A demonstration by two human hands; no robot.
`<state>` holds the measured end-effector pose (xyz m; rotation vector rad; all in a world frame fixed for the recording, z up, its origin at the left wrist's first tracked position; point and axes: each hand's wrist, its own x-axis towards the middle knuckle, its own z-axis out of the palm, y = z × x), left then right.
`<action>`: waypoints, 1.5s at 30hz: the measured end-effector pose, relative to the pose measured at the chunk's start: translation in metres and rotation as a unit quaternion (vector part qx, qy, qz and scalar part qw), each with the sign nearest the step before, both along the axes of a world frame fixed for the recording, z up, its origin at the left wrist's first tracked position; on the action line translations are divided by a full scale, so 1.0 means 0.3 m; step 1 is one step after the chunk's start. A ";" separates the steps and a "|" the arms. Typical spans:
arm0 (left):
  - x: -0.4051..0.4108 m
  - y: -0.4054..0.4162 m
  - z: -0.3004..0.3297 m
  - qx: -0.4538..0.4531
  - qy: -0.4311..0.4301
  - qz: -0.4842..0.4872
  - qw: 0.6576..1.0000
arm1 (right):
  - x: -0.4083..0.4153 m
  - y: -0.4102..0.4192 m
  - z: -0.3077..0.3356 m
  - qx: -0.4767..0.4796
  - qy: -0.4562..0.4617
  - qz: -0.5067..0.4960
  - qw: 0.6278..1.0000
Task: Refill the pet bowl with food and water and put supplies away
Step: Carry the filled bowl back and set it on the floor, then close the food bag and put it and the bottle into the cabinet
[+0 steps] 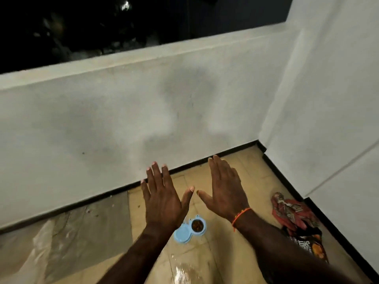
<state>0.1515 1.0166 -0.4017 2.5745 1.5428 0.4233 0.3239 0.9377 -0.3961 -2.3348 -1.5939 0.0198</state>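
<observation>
A light blue double pet bowl (pixel 185 234) sits on the tiled floor far below my hands. Its right cup (pixel 198 224) holds brown kibble; what the left cup holds I cannot tell. My left hand (pixel 162 197) and my right hand (pixel 223 187) are stretched out flat in the air above the bowl, fingers straight and spread, backs toward me, holding nothing. An orange thread is tied round my right wrist. A dark pet food bag (pixel 311 244) with orange print lies on the floor at the right, partly hidden by my right forearm.
A red patterned cloth (pixel 287 210) lies crumpled by the right wall, just behind the bag. A low white parapet wall (pixel 123 119) runs across in front, with darkness beyond. A clear plastic sheet (pixel 61 238) covers the floor at left. The floor (pixel 184 269) near me looks wet.
</observation>
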 end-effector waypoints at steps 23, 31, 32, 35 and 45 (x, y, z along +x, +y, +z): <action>0.456 -0.444 0.632 0.104 -0.155 -0.280 0.942 | 0.201 -0.866 0.615 0.159 -0.118 -0.277 0.940; 0.636 -0.752 0.749 0.112 -0.204 -0.452 0.861 | 0.124 -1.244 0.731 0.181 -0.179 -0.441 0.861; 0.648 -0.793 0.759 0.111 -0.209 -0.474 0.848 | 0.098 -1.289 0.743 0.187 -0.187 -0.459 0.848; 0.672 -0.911 0.789 0.103 -0.221 -0.530 0.812 | 0.018 -1.412 0.782 0.194 -0.216 -0.509 0.810; 0.642 -1.364 0.854 0.066 -0.256 -0.691 0.673 | -0.329 -1.820 0.834 0.162 -0.245 -0.676 0.676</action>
